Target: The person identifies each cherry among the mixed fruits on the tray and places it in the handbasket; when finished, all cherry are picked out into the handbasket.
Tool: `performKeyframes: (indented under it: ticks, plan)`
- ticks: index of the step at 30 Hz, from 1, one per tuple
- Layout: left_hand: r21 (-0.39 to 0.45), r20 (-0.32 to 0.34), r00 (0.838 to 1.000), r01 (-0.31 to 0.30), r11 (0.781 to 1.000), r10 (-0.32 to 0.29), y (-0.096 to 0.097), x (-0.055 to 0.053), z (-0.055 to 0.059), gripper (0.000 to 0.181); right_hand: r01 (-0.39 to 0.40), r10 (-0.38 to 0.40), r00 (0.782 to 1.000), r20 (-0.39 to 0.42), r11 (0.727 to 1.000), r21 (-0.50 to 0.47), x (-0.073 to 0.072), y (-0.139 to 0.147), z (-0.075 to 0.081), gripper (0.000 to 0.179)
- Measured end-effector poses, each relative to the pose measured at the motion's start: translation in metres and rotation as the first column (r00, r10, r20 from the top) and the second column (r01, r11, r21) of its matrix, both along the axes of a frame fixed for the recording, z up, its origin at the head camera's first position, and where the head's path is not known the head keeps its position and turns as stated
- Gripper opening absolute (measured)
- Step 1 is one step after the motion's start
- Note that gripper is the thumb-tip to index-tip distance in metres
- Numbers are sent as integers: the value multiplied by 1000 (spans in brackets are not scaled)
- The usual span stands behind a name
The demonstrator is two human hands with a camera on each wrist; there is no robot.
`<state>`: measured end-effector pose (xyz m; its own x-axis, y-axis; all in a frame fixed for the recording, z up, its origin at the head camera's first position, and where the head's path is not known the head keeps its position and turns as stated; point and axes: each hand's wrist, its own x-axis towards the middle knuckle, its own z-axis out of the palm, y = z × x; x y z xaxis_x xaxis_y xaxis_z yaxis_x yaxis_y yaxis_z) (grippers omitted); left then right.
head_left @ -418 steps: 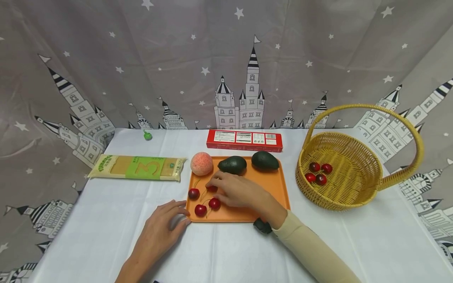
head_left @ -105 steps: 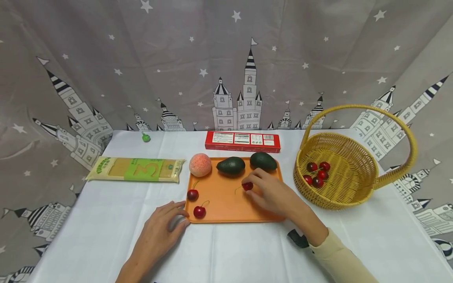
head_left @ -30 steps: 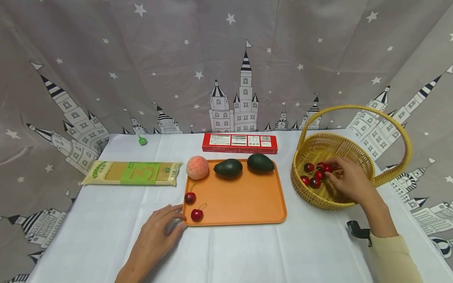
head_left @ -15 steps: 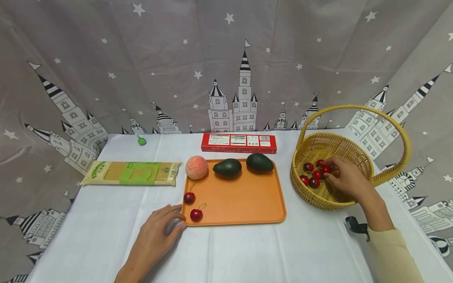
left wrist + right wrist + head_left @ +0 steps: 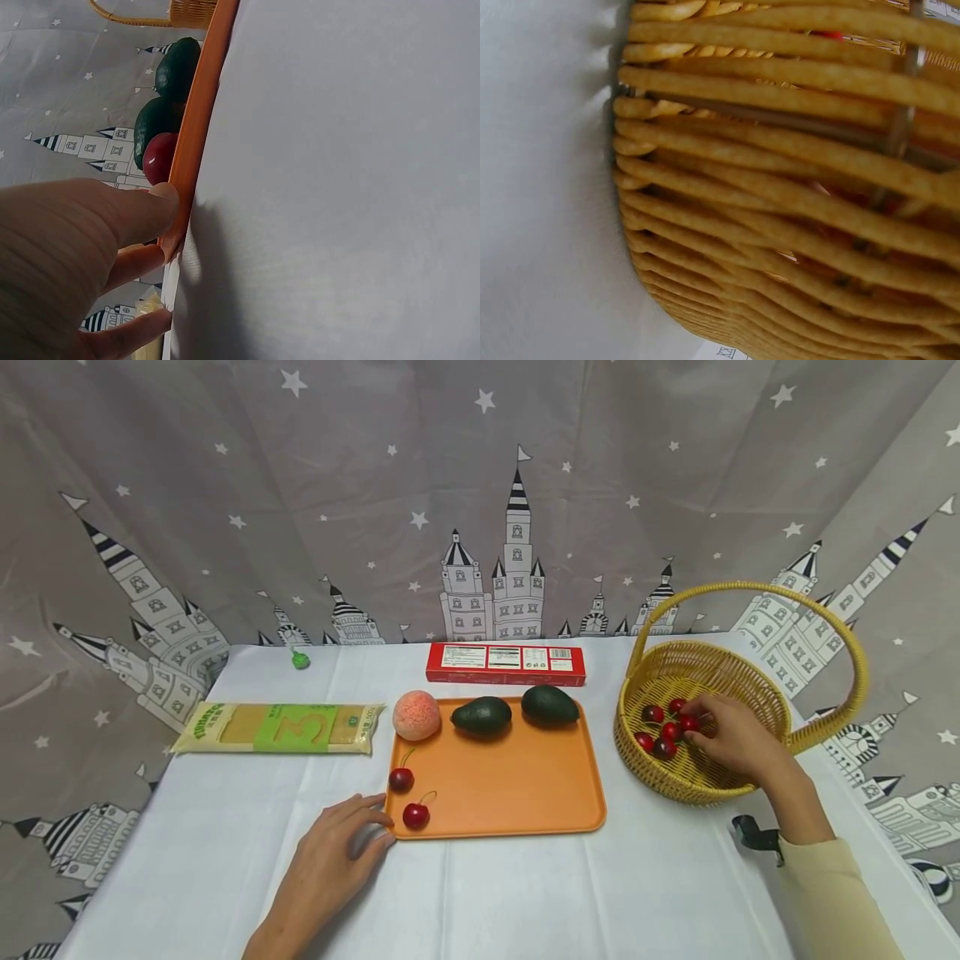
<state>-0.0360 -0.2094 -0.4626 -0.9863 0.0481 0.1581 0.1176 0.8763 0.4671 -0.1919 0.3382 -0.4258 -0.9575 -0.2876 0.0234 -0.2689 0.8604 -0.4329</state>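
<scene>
In the head view my right hand reaches down into the yellow wicker basket. Its thumb and fingertips pinch a red cherry beside several others, such as a dark cherry. The basket's woven side fills the right wrist view and hides that hand. My left hand rests by the left front corner of the orange tray, its relaxed fingers and thumb touching the edge. Inside that corner lie a cherry and a darker cherry, both with stems.
Along the tray's back lie a peach, an avocado and a second avocado. Behind stands a red box. A pack of noodles and a small green item are at left. The basket's handle arches high.
Since the earlier frames, two cherries have left the tray and my right hand has moved right into the basket. Over the last second it shifts only slightly among the cherries; the left hand stays put.
</scene>
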Motion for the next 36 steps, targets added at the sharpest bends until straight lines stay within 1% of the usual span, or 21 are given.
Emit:
performKeyframes:
  ticks: [4,8,12,16,20,24,28,33,36]
  plan:
    - [4,-10,1000,2,1000,-2,0,0,0,20,-12,11,1000,18,1000,11,-3,1,0,37]
    - [2,-5,1000,0,1000,0,0,0,0,20,-17,16,1000,8,1000,26,-4,1,-1,37]
    - [-1,5,1000,-4,1000,4,0,0,0,20,-17,17,1000,-18,999,35,0,-2,-2,36]
    - [-2,17,1000,-7,1000,7,-1,0,0,20,1,0,999,-51,1000,25,5,-5,-1,33]
    - [2,15,1000,-5,1000,5,-1,1,0,20,17,-15,994,-107,1000,19,10,-10,2,30]
    - [6,14,1000,-6,1000,6,-1,2,0,20,33,-26,983,-181,999,32,18,-21,11,30]
    - [3,23,1000,-10,1000,10,0,2,0,20,36,-24,966,-257,998,43,27,-35,23,30]
    - [5,25,1000,-14,1000,14,0,1,0,21,10,13,945,-327,998,66,36,-54,36,30]
    - [4,27,999,-16,1000,16,0,1,0,20,-20,50,932,-360,996,87,40,-66,40,30]
